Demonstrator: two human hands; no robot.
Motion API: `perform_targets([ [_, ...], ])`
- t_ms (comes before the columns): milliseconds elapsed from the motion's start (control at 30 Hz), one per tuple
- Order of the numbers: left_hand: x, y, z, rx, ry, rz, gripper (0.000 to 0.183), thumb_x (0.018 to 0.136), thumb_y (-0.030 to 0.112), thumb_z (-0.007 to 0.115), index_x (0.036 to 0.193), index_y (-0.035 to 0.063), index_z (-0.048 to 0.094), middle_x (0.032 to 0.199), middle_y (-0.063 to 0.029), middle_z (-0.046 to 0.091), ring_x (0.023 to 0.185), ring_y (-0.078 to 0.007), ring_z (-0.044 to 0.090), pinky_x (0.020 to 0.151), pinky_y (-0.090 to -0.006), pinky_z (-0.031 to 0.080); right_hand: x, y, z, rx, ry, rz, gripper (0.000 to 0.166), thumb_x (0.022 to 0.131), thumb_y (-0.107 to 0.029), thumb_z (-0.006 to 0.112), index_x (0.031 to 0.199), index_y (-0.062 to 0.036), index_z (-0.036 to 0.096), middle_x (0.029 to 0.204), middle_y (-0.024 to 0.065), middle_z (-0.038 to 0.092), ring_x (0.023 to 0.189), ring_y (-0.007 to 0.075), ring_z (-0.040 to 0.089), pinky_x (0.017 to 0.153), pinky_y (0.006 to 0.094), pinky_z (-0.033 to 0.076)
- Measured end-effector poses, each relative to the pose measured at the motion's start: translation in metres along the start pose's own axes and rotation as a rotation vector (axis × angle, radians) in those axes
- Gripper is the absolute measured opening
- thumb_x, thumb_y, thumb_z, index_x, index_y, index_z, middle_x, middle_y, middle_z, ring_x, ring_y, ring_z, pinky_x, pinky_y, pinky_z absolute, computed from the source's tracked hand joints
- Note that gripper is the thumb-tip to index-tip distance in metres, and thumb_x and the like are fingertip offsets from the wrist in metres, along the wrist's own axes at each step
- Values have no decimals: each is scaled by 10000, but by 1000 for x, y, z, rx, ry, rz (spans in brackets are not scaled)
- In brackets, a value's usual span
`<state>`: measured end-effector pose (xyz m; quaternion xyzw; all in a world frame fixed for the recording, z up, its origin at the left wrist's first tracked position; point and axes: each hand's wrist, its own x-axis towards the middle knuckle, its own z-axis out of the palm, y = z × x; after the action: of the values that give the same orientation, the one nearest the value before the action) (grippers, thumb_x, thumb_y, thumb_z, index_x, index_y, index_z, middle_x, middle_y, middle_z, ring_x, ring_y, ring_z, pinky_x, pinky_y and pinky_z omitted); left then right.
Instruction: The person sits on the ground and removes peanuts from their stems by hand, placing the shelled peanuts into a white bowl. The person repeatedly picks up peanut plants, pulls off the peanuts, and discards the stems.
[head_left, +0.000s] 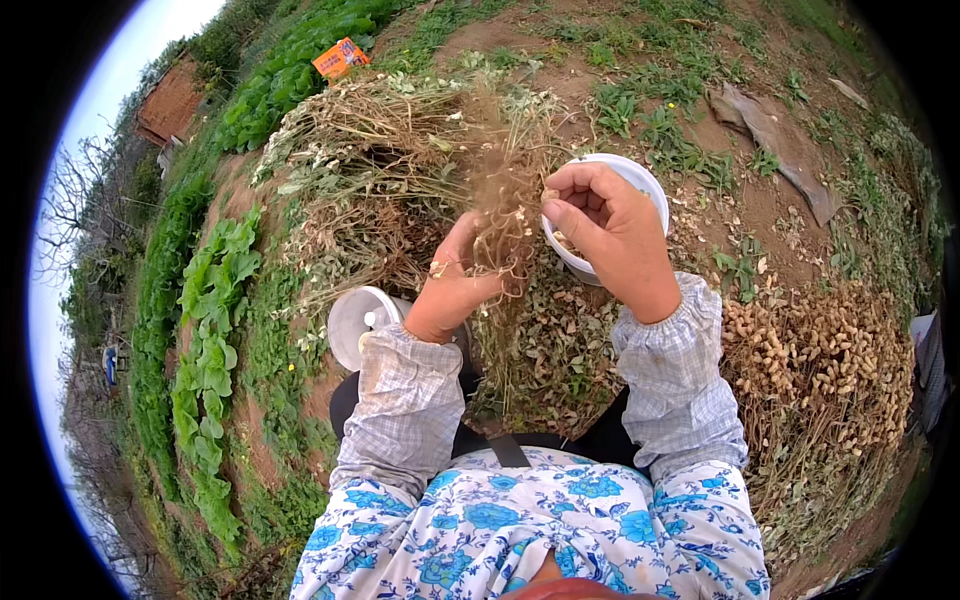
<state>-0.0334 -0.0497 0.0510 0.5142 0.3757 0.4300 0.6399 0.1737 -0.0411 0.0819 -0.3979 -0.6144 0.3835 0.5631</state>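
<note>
My left hand (456, 289) grips a dried peanut plant (504, 225), its tangled roots spread upward and partly blurred. Between the thumb and forefinger of my right hand (619, 236) is a small peanut pod (551, 195), close beside those roots. Under the right hand stands a round white plastic bucket (658, 196); some pods show inside it, and the hand hides much of its opening. Leaf litter and stems (570, 352) cover the ground between my legs.
Stripped-looking dried plants (375, 172) are heaped ahead on the left. A white container (346, 330) lies tilted by my left forearm. Many pod-bearing plants (825, 360) are piled at right. An orange box (341, 58), a dirty sheet (780, 154) and leafy green rows (210, 337) lie farther out.
</note>
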Motion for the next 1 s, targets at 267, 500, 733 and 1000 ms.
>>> perform_targets([
  [267, -12, 5, 42, 902, 284, 542, 811, 630, 126, 770, 1351, -17, 429, 1397, -235, 393, 1296, -348, 431, 1065, -405, 370, 12, 65, -55, -391, 518, -23, 185, 896, -119, 667, 1027, -8, 600, 909, 72, 630, 781, 137, 617, 707, 286, 517],
  [500, -35, 40, 105, 1157, 228, 614, 699, 561, 55, 781, 1219, 28, 544, 1172, -198, 450, 1098, -393, 475, 973, -472, 399, 9, 172, -104, -959, 206, -32, 210, 898, -143, 664, 1066, -28, 614, 947, 83, 643, 868, 171, 626, 737, 311, 514],
  [733, -34, 39, 116, 1443, 355, 812, 461, 700, 117, 710, 1151, 119, 614, 1179, -162, 459, 1192, -359, 452, 1058, -585, 324, 3, 164, -104, -1048, 94, 8, 229, 931, -190, 639, 1108, -44, 634, 984, 77, 653, 896, 182, 627, 769, 307, 508],
  [1000, -16, 37, 71, 1722, 356, 762, 296, 778, 104, 630, 1073, 132, 626, 1172, -138, 496, 1182, -312, 477, 1053, -602, 318, 2, 63, -127, -107, 737, 77, 197, 959, -197, 617, 1077, -49, 674, 1000, 67, 666, 910, 189, 629, 823, 315, 502],
])
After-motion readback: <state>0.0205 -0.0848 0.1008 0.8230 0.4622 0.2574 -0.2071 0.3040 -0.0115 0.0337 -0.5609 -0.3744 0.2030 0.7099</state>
